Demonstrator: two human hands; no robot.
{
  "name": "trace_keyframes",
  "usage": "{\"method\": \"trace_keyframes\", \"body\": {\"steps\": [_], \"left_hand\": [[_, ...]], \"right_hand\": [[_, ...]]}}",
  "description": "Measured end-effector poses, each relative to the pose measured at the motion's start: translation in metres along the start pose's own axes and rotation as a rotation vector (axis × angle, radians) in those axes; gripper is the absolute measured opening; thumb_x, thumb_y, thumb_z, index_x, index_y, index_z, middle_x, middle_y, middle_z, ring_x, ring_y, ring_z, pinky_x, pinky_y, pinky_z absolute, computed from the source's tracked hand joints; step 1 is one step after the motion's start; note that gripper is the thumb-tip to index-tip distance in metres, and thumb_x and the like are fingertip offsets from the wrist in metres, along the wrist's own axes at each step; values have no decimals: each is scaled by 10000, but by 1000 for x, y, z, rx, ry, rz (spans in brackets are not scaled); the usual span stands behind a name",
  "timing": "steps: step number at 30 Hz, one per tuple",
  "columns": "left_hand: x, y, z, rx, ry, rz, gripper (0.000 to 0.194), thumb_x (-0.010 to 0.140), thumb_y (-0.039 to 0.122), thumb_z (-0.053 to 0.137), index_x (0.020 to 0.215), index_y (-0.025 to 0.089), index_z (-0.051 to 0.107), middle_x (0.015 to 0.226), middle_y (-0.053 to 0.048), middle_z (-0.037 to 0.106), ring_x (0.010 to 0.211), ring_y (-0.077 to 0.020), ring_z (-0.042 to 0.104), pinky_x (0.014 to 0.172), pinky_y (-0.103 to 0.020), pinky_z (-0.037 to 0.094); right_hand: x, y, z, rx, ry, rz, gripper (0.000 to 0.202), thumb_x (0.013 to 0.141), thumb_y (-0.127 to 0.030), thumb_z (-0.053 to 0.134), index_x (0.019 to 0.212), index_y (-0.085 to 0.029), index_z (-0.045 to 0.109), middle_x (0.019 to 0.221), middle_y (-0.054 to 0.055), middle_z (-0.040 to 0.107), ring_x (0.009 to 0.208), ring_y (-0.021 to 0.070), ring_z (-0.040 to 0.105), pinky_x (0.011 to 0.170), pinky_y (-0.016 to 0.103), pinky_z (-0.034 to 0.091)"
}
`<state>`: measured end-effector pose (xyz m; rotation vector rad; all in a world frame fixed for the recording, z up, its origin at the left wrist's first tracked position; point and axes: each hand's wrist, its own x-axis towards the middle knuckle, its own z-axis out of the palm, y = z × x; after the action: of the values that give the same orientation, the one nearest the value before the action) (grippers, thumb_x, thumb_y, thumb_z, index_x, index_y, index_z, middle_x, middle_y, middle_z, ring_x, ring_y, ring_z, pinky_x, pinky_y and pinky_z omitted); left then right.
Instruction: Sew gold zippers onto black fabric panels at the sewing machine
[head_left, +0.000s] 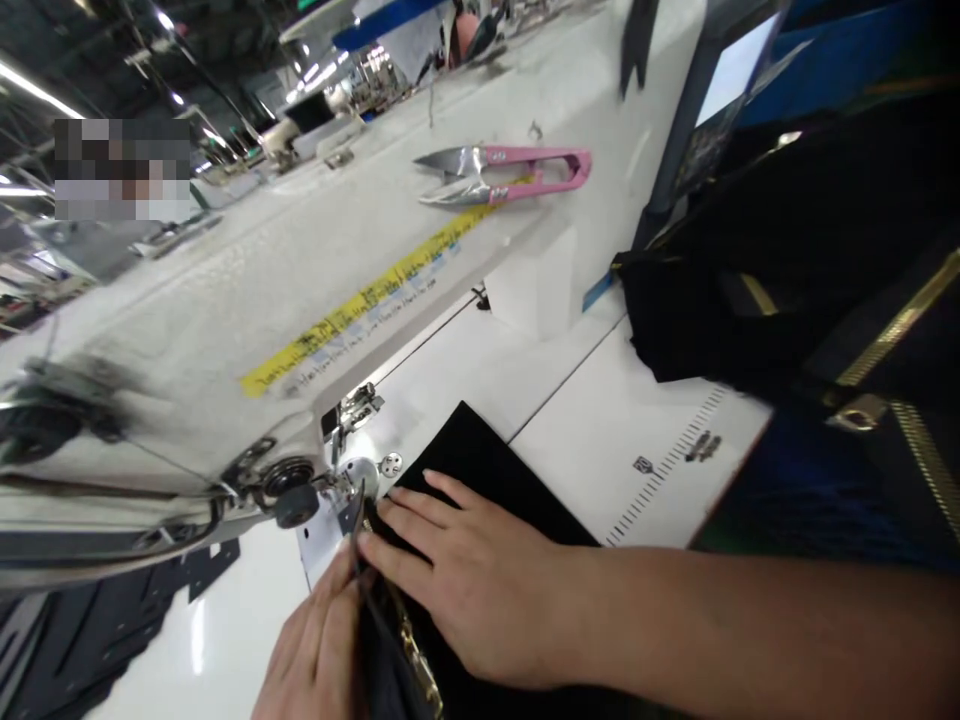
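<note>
A black fabric piece (480,470) lies on the sewing machine's white bed, its far corner pointing away from me. My right hand (480,580) rests flat on it with the fingers stretched out. Along the fabric's left side runs a gold-toothed zipper (412,650) with dark tape, leading up to the needle area. My left hand (315,640) is closed at the zipper's edge, its fingers together on the dark tape; the fingertips are partly hidden. Just beyond both hands is the sewing machine's (172,300) needle and presser foot area, where small metal parts blur together.
Pink-handled thread snips (540,170) lie against the machine arm above a yellow measuring tape strip (375,300). Black garment pieces with gold zippers (750,280) are heaped at right. Dark cut pieces (82,640) lie at lower left. A lit screen (735,70) stands at upper right.
</note>
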<state>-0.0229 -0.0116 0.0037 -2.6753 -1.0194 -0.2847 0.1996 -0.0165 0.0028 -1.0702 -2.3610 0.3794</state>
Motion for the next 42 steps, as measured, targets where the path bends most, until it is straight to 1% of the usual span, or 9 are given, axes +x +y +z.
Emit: {"method": "trace_keyframes", "body": {"steps": [3, 7, 9, 14, 25, 29, 33, 39, 42], "left_hand": [[4, 9, -1, 28, 18, -8, 406, 823, 99, 321, 1205, 134, 454, 1239, -122, 533, 1107, -224, 526, 861, -339, 492], [6, 18, -1, 52, 85, -6, 409, 813, 45, 310, 1192, 77, 460, 1203, -160, 549, 1106, -232, 520, 842, -363, 507], [6, 21, -1, 23, 96, -23, 421, 791, 15, 325, 1172, 95, 482, 1204, -152, 548, 1108, -234, 516, 843, -380, 508], [4, 27, -1, -10, 121, -167, 455, 750, -25, 349, 1135, 139, 528, 1172, -149, 553, 1038, -247, 552, 805, -420, 518], [1, 32, -1, -12, 97, -147, 399, 770, -7, 398, 1133, 77, 541, 1174, -177, 566, 1078, -280, 538, 839, -426, 509], [4, 29, -2, -44, 76, -153, 407, 753, -15, 402, 1121, 76, 549, 1168, -175, 571, 1083, -268, 537, 853, -420, 502], [11, 20, 0, -39, 75, -163, 393, 741, -22, 415, 1096, 61, 563, 1142, -184, 582, 1051, -267, 555, 850, -419, 504], [22, 7, 5, -65, 99, -160, 358, 760, 0, 431, 1080, 73, 573, 1130, -176, 589, 1043, -267, 561, 852, -413, 507], [22, 5, 8, -63, 115, -156, 368, 780, 3, 408, 1108, 78, 558, 1137, -174, 586, 1049, -256, 557, 847, -402, 511]], "right_hand": [[0, -2, 1, -68, -4, -12, 491, 898, -253, 352, 1323, -7, 335, 1393, 189, 319, 1317, 259, 211, 1090, 431, 149], [0, -4, 2, -85, -39, -57, 501, 904, -249, 333, 1368, -67, 286, 1409, 161, 303, 1329, 247, 186, 1086, 450, 168], [0, -6, 2, -82, -60, -64, 500, 911, -237, 311, 1387, -94, 252, 1421, 146, 281, 1331, 237, 186, 1084, 457, 179], [1, -9, 4, -120, -96, -56, 507, 905, -213, 334, 1398, -146, 234, 1432, 105, 270, 1331, 218, 188, 1094, 446, 184], [1, -12, 5, -201, -126, -75, 543, 878, -139, 353, 1403, -159, 214, 1442, 90, 249, 1335, 203, 172, 1093, 439, 209], [3, -10, 6, -215, -137, -70, 545, 872, -125, 345, 1401, -164, 221, 1444, 80, 247, 1338, 195, 155, 1099, 432, 198], [12, -3, 7, -223, -159, -68, 544, 862, -120, 351, 1395, -145, 240, 1435, 101, 266, 1338, 202, 156, 1094, 445, 199], [28, 7, 7, -188, -161, -56, 522, 853, -129, 371, 1371, -116, 300, 1401, 138, 332, 1325, 229, 206, 1090, 465, 189], [30, 8, 5, -175, -163, -56, 518, 848, -119, 370, 1363, -106, 311, 1405, 142, 321, 1334, 221, 177, 1096, 462, 172]]}}
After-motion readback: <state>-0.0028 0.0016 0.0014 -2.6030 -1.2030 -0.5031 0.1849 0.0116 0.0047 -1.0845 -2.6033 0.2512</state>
